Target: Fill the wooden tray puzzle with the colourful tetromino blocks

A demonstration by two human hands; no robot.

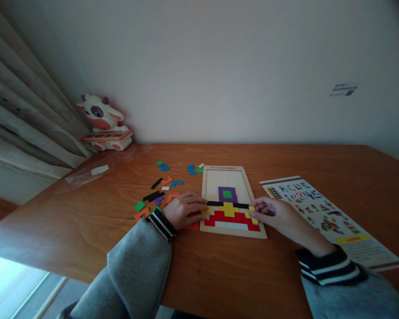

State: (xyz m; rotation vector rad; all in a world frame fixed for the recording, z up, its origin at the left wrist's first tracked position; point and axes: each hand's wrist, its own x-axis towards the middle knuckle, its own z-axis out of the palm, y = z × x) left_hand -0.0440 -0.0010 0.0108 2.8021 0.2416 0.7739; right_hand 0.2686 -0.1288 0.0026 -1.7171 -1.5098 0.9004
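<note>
A wooden puzzle tray (233,235) lies on the table, its lower part filled with flat colored pieces. Red pieces (213,218) surround a white strip (226,225), with a yellow piece (229,209) and a black bar (242,205) above. A purple piece (233,199) frames a green square (227,194). My left hand (185,210) rests over the tray's left edge, fingers stretched out and fingertips by a yellow piece there. At the right edge, my right hand (269,211) has thumb and fingers on another yellow piece (254,218), which lies in the tray.
Loose pieces, such as a black one (153,196) and a blue one (177,183), are scattered left of the tray. A printed pattern sheet (319,212) lies to the right. A cow toy (106,124) sits at the back left, near a curtain (26,97).
</note>
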